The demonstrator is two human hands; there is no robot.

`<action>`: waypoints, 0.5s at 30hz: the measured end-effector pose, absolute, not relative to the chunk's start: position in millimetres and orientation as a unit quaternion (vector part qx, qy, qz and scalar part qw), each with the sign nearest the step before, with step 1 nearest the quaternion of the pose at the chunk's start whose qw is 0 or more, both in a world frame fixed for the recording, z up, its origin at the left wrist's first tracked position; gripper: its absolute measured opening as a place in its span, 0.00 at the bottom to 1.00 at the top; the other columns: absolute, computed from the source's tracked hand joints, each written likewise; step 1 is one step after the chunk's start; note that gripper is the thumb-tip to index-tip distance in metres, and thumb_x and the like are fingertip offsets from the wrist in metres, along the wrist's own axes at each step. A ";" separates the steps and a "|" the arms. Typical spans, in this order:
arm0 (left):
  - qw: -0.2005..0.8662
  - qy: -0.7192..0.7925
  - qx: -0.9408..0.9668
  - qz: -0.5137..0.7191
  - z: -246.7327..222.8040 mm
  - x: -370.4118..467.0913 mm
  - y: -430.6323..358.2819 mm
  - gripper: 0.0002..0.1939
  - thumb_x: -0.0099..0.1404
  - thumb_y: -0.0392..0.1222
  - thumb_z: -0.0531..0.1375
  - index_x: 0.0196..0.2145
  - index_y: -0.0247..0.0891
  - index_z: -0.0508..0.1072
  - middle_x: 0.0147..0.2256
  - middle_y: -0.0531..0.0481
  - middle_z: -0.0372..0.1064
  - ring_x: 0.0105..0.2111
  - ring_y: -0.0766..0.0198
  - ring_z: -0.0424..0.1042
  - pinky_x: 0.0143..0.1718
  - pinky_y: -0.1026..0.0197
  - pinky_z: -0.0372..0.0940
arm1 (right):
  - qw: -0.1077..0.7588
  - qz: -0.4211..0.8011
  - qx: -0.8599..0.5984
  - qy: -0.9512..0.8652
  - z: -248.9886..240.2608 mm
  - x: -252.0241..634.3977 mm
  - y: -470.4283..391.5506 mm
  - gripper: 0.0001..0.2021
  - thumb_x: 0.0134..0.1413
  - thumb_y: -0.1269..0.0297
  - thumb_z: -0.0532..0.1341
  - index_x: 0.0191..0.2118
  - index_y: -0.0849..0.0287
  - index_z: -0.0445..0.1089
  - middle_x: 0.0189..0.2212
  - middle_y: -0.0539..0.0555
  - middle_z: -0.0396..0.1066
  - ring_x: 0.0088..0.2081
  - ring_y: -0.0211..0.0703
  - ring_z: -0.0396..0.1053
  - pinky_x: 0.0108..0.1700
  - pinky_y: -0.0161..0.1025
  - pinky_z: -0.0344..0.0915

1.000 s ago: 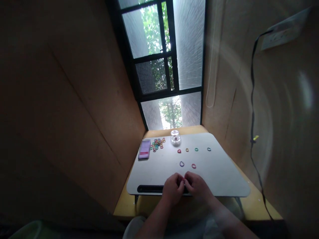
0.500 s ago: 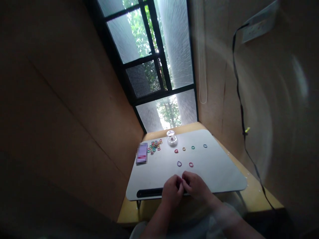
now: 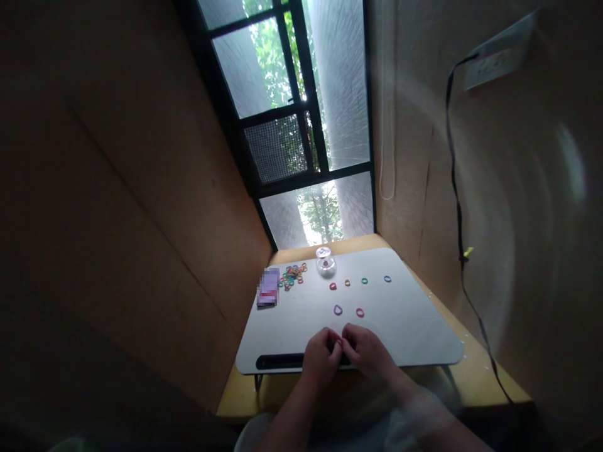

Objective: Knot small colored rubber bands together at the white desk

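Note:
My left hand [image 3: 323,356] and my right hand [image 3: 366,350] meet at the near edge of the white lap table [image 3: 292,326]. Fingertips of both are pinched together, with a small reddish bit showing between them; the fingers mostly hide it. Just beyond lie a purple ring-shaped band [image 3: 338,310] and a pink band [image 3: 360,312], apart from my hands. Farther back a row holds a red band [image 3: 333,286], a yellow band [image 3: 347,283], a green band [image 3: 364,281] and a blue band [image 3: 387,279].
A pile of mixed coloured bands [image 3: 293,275] lies at the back left, beside a phone-like purple rectangle [image 3: 268,287], blurred out. A clear round container [image 3: 326,265] stands at the back. A black slot [image 3: 280,361] runs along the near edge. A dark cable [image 3: 455,176] hangs at right.
The view has shifted slightly. My hands stay together at the near edge, their fingertips moving a little around the small reddish bit. The bands on the table lie as before.

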State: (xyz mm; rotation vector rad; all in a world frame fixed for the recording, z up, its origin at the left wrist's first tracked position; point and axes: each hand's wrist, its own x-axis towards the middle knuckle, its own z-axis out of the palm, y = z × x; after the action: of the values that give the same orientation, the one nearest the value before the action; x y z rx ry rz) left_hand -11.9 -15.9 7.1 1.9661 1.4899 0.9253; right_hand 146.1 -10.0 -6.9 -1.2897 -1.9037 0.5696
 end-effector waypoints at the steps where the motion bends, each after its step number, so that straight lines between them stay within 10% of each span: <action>1: 0.253 0.546 0.722 0.341 7.2 -12.1 -16.0 0.04 0.62 0.39 0.56 0.31 0.37 0.70 0.26 0.53 0.68 0.27 0.66 0.66 0.30 0.64 0.57 | 0.376 0.223 -0.506 -0.744 -6.6 146.0 -10.2 0.08 0.56 0.64 0.55 0.27 0.57 0.64 0.24 0.49 0.68 0.26 0.38 0.63 0.30 0.34 0.54; 15: 0.264 0.537 0.713 0.365 3.3 -15.8 -13.4 0.05 0.62 0.39 0.56 0.31 0.37 0.70 0.26 0.53 0.69 0.27 0.66 0.66 0.30 0.64 0.57 | 0.364 0.222 -0.494 -0.758 -1.9 145.9 -10.9 0.09 0.57 0.62 0.55 0.27 0.57 0.64 0.23 0.48 0.67 0.25 0.38 0.63 0.29 0.34 0.54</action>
State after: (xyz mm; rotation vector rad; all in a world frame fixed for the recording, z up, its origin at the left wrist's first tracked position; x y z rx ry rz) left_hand -15.8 -13.4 3.3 1.9274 1.4531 0.9879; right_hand 145.9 -10.9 -1.9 -1.2712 -1.9497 0.5724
